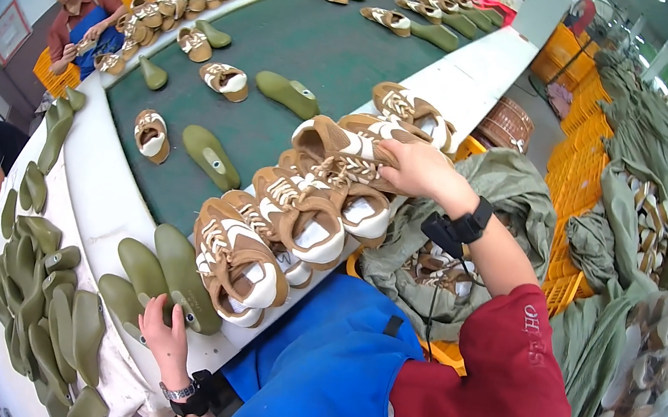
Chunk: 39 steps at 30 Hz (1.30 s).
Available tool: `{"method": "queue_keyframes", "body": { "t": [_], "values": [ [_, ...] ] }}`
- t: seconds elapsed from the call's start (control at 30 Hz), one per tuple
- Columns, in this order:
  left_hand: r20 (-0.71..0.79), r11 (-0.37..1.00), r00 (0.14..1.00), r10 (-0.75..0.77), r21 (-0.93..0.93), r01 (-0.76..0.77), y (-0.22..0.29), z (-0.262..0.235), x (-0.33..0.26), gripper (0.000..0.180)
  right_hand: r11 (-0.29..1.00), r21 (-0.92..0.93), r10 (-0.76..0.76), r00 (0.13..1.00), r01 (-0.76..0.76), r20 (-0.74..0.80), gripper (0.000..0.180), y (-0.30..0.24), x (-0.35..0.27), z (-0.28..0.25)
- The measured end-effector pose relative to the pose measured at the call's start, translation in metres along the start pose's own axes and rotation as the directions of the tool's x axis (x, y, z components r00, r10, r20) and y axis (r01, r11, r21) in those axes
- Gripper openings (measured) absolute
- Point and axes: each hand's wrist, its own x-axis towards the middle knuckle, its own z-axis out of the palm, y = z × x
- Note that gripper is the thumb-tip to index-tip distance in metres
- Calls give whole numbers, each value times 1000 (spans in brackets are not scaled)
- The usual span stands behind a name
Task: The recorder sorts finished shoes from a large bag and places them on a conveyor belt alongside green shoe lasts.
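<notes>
- A green last (185, 283) at the belt (312, 60) edge is gripped by the left hand (161, 331)
- A brown shoe (342, 141), atop the row beside the belt, is clasped by the right hand (418, 169)

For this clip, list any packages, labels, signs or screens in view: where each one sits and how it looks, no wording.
Framed sign: far left wall, pale rectangle with a red border, tilted by the lens.
Clear plastic bag: far right edge, bulging, full of tan and white shoe parts.
Yellow crates: right of the person, slatted plastic, partly under green cloth.
Grey-green sack: beside the right hand, open, shoe uppers inside.
No screens seen.
</notes>
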Motion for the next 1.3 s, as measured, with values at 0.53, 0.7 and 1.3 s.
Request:
{"method": "queue_keyframes", "body": {
  "t": [0.53,0.7,1.3],
  "values": [
    [74,478,997,25,-877,53,73,-58,25,61,567,809,-388,916,152,99,25,-75,11,-89],
    [267,642,809,524,-748,-169,132,-80,36,72,625,753,-658,656,204,369,32,-144,48,-63],
    [-21,868,998,66,-491,-68,121,-61,27,15,550,490,-485,736,677,-472,33,-218,-37,41]
  ]
}}
